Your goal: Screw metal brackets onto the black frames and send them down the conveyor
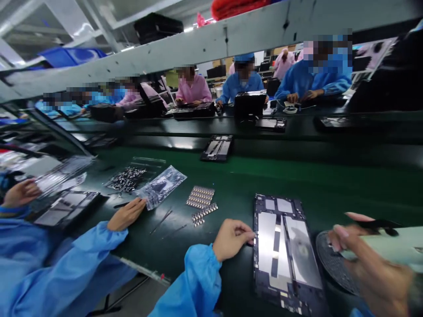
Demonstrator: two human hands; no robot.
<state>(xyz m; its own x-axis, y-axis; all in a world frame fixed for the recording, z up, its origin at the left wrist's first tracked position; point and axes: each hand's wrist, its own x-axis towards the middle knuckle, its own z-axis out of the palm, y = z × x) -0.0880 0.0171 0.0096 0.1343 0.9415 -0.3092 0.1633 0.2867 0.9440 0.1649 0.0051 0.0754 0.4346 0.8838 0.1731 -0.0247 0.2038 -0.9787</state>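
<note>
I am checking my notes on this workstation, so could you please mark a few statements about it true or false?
1. The left hand touches the left edge of the opened tablet. True.
2. The right hand is empty. False: it holds a pale green sheet.
3. The table top is red. False: it is green.
4. Small gridded strips lie left of the tablet. True.
</note>
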